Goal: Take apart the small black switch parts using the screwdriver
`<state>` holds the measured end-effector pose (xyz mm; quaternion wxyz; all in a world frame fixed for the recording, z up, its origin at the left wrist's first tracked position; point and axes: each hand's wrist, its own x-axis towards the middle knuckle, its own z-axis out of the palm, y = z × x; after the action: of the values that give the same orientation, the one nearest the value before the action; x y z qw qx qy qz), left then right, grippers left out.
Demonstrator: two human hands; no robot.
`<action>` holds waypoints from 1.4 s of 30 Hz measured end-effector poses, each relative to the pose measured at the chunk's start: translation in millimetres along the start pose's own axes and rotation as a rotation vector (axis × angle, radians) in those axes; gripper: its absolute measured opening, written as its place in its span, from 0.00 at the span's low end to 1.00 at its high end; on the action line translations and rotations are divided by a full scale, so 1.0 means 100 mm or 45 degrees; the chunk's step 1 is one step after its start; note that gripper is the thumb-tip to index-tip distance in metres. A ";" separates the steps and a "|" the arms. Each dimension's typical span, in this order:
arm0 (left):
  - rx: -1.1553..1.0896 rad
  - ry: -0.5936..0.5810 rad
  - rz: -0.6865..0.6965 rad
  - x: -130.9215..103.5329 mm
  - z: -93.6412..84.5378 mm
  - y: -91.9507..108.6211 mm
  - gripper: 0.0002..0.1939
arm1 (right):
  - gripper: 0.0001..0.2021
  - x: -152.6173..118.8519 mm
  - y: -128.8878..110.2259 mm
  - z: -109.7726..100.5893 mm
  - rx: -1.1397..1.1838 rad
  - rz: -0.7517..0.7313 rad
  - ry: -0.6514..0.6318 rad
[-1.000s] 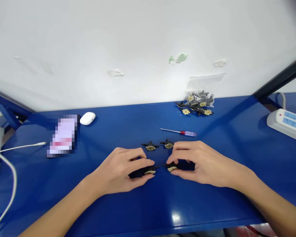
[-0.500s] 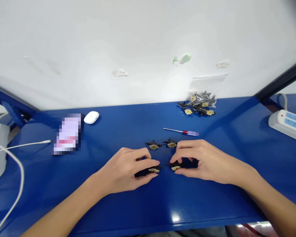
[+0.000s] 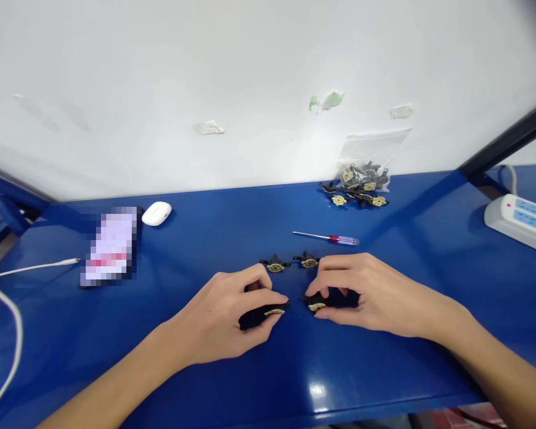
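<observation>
Thumb and forefinger of my left hand pinch a small black part with a brass-coloured face, which looks tilted. To its right, my right hand has its thumb and fingers closed round a similar part on the blue table. Just behind the hands lie two more such parts, one at the left and one at the right, the latter close to my right fingers. My fingers cover portions of both held parts.
A screwdriver lies behind the parts. Farther back, several loose parts lie by a clear bag of parts. At the left are a blurred phone, a white case and a cable; a power strip is at the right.
The part in my left hand has tipped, so less of its brass face shows, and my left thumb sits slightly lower. My right hand keeps nearly the same place. The view has shifted slightly.
</observation>
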<state>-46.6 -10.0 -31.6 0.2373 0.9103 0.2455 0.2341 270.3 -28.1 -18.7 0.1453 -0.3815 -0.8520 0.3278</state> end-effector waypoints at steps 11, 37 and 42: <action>0.034 -0.027 0.011 -0.02 0.01 -0.03 0.11 | 0.05 0.01 -0.02 0.01 -0.028 -0.017 0.018; 0.048 -0.031 0.013 0.01 -0.01 -0.02 0.12 | 0.15 -0.01 -0.02 -0.02 -0.029 0.066 0.017; 0.050 -0.043 0.012 0.01 -0.01 -0.01 0.11 | 0.12 -0.01 -0.04 -0.02 0.015 0.071 0.011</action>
<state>-46.5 -8.1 -31.0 0.2225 0.9197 0.2418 0.2150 270.0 -29.3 -14.6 0.1422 -0.4056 -0.8385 0.3349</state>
